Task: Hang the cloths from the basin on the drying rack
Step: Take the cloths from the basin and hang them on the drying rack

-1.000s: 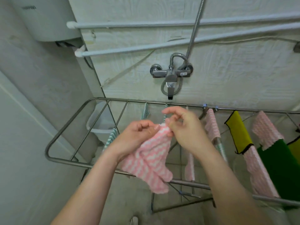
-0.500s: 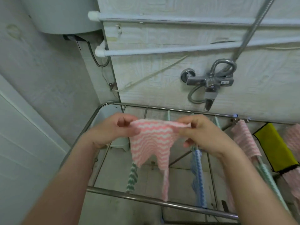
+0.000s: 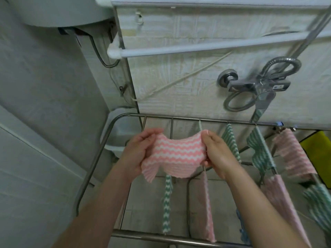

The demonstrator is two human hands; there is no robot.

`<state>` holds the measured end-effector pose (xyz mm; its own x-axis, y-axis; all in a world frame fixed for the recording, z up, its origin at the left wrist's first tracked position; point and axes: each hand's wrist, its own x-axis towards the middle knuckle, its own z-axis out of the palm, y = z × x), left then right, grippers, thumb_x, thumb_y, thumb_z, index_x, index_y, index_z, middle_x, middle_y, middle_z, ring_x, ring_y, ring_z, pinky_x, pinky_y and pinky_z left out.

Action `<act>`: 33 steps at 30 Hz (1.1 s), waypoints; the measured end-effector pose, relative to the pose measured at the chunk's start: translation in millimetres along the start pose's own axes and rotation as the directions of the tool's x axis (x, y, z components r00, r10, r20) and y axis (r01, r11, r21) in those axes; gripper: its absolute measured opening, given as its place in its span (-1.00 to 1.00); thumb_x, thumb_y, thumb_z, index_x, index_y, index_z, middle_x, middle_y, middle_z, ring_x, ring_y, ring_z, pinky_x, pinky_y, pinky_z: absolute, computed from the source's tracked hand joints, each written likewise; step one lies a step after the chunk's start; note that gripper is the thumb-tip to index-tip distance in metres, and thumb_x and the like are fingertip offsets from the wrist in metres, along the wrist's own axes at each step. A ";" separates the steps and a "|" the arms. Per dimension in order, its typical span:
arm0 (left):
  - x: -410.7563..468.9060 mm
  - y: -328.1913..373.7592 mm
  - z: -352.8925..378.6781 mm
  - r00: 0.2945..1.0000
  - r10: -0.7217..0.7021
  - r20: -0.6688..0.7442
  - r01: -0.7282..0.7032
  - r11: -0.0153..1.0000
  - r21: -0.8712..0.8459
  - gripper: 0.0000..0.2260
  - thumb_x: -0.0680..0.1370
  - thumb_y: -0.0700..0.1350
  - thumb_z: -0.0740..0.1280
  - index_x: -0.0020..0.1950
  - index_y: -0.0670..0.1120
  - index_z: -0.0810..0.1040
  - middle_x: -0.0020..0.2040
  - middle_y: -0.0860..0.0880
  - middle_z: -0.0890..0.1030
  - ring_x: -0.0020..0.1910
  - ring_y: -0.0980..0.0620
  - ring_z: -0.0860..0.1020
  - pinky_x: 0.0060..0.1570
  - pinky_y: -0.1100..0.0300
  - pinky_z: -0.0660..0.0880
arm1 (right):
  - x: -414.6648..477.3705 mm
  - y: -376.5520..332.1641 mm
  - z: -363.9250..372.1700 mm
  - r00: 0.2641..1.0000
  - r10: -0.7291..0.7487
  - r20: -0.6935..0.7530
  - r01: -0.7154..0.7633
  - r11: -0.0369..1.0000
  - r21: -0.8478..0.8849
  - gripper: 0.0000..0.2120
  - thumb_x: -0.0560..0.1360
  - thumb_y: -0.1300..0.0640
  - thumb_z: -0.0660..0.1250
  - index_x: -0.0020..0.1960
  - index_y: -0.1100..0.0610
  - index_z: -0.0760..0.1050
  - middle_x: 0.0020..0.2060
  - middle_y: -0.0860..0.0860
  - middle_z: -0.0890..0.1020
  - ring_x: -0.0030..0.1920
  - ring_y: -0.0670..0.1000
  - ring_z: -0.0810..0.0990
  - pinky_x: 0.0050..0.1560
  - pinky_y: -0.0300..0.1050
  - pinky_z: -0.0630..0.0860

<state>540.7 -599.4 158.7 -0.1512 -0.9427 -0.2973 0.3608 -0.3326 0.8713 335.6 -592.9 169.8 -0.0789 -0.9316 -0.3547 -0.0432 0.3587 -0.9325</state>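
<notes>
while both hands [image 3: 138, 153] [image 3: 217, 154] pinch the pink cloth [image 3: 179, 154], it apparently hovers above the rack [image 3: 179, 119].

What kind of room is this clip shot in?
Probably a bathroom doubling as a laundry spot: a chrome shower mixer with its hose on the wall, a water heater mounted high, and a metal drying rack hung with cloths.

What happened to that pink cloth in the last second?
The left hand and right hand drew apart, spreading the bunched pink cloth out flat between them, above the drying rack. Both hands grip it as before; it is not on a bar yet. The other cloths hang unchanged.
</notes>
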 end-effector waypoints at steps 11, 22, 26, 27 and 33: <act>38.5 4.8 -36.3 0.967 -0.166 0.192 0.080 0.918 0.389 -0.49 0.41 -0.39 0.33 0.30 -0.03 0.51 0.29 -0.11 0.53 0.17 -0.06 0.57 0.09 0.07 0.56 | 37.0 19.3 7.9 0.962 0.264 0.064 -0.271 0.929 0.252 -0.79 0.63 0.09 0.16 0.14 0.16 0.49 -0.26 0.05 0.60 -0.37 -0.05 0.59 -0.57 -0.20 0.54; 111.1 -29.9 -38.4 0.999 -0.036 -0.018 0.034 0.508 0.861 -0.50 0.53 -0.39 0.09 0.43 -0.06 0.36 0.48 -0.02 0.30 0.45 0.05 0.26 0.35 0.32 0.16 | 121.3 46.5 27.4 0.959 0.266 -0.098 -0.259 0.963 0.079 -0.66 0.63 0.07 0.16 0.36 0.17 0.39 -0.09 0.04 0.52 -0.24 -0.01 0.58 -0.29 -0.08 0.65; 127.3 -22.0 -36.9 0.997 -0.065 0.038 -0.005 0.446 0.895 -0.43 0.55 -0.29 0.19 0.53 -0.06 0.13 0.55 0.00 0.09 0.46 0.07 0.17 0.35 0.28 0.18 | 141.7 46.4 28.9 0.950 0.273 -0.150 -0.264 0.961 0.080 -0.62 0.63 0.09 0.14 0.41 0.19 0.33 -0.01 0.07 0.52 -0.18 0.02 0.58 -0.31 -0.08 0.65; 132.3 -20.1 -35.0 0.994 -0.089 0.057 -0.015 0.418 0.908 -0.38 0.53 -0.26 0.23 0.54 -0.06 0.07 0.55 0.02 0.07 0.43 0.11 0.18 0.27 0.33 0.18 | 147.1 47.2 30.2 0.950 0.253 -0.181 -0.247 0.967 0.057 -0.62 0.63 0.09 0.13 0.40 0.20 0.34 0.00 0.08 0.53 -0.16 0.04 0.58 -0.28 -0.05 0.66; 157.2 -32.6 -27.8 0.996 -0.089 0.026 -0.008 0.194 0.981 -0.20 0.47 -0.25 0.29 0.56 -0.06 -0.15 0.56 0.03 -0.13 0.47 -0.05 0.18 0.34 0.16 0.28 | 159.7 55.2 44.4 0.972 0.046 -0.229 -0.106 0.961 -0.257 -0.56 0.62 0.09 0.13 0.46 0.20 0.26 0.31 0.14 0.48 0.17 0.09 0.53 0.18 -0.08 0.47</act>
<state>530.7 -737.5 72.7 -0.2067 -0.9084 -0.3633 -0.8317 -0.0325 0.5543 364.8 -724.5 58.6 -0.3066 -0.8759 -0.3726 -0.2890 0.4586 -0.8403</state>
